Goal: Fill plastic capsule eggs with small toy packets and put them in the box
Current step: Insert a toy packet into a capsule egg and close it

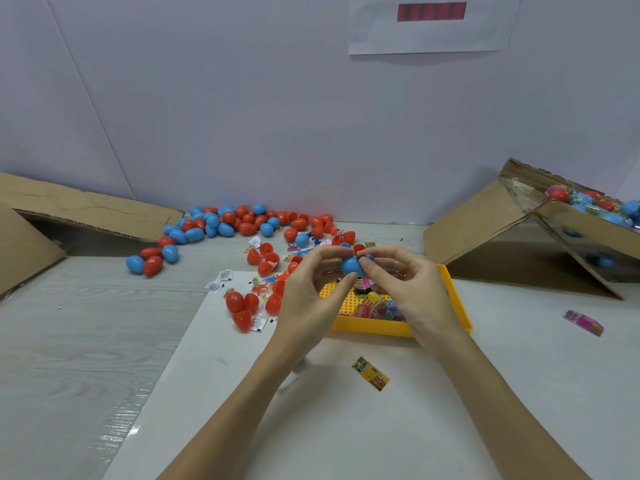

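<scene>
Both hands meet over the yellow tray (457,299) at mid-table. My left hand (308,299) pinches a blue capsule egg (351,265) from the left, and my right hand (412,289) grips its right end with thumb and fingers. A small pink toy packet (363,284) shows just below the egg. More coloured packets (377,306) lie in the tray. The cardboard box (575,226) at the right holds several filled eggs (588,199).
A heap of red and blue eggs (242,223) lies at the back, with open red halves (242,306) and white packets (221,280) left of the tray. Loose packets lie near me (370,373) and at the right (583,322). Cardboard flaps (69,209) stand at the left.
</scene>
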Motion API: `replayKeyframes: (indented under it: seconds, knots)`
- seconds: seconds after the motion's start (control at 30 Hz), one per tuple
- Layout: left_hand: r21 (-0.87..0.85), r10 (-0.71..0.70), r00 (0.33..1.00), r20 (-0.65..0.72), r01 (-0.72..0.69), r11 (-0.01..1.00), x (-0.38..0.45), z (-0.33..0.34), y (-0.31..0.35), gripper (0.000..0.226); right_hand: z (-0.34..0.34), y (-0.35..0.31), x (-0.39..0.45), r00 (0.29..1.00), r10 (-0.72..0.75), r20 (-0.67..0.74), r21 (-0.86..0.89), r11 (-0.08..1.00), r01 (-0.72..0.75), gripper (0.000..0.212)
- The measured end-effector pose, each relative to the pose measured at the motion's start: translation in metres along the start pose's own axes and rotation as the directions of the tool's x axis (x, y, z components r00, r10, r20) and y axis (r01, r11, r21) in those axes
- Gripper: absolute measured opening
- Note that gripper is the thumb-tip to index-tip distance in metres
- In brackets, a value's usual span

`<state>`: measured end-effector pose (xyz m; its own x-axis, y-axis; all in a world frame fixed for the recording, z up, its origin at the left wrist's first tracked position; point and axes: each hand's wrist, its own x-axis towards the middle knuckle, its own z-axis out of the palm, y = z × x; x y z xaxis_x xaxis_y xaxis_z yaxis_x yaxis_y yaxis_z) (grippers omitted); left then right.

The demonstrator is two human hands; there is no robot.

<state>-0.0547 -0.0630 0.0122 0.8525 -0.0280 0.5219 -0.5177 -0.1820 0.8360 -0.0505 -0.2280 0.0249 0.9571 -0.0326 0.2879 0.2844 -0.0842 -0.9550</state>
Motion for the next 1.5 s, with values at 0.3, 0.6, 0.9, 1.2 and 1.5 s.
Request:
replayKeyframes:
  seconds: [0.3,0.6,0.9,1.2,1.5]
  knots:
    - [0.059,0.064,0.998,0.019,-0.065,0.996,-0.001,-0.001,-0.003,0.037,0.003,-0.002,-0.001,0.999,-0.034,0.004,-0.096,0.995,0.035,0.021]
    - [0.046,0.166,0.985,-0.056,-0.163,0.986,-0.003,-0.001,-0.005,0.038,0.008,-0.004,-0.005,0.997,0.074,-0.012,0.092,0.993,-0.072,0.033]
    - [0.295,0.315,0.949,0.009,-0.304,0.906,-0.001,0.002,-0.013,0.044,0.016,-0.012,-0.008,0.907,0.394,0.147,0.522,0.748,-0.410,0.043]
    - [0.271,0.311,0.948,0.065,-0.317,0.909,-0.001,-0.001,-0.015,0.036,0.024,-0.013,-0.012,0.815,0.493,0.304,0.631,0.537,-0.560,0.047]
    - [0.168,0.254,0.967,0.004,-0.251,0.953,0.000,-0.003,-0.015,0.029,0.024,-0.015,-0.013,0.796,0.524,0.303,0.625,0.521,-0.581,0.042]
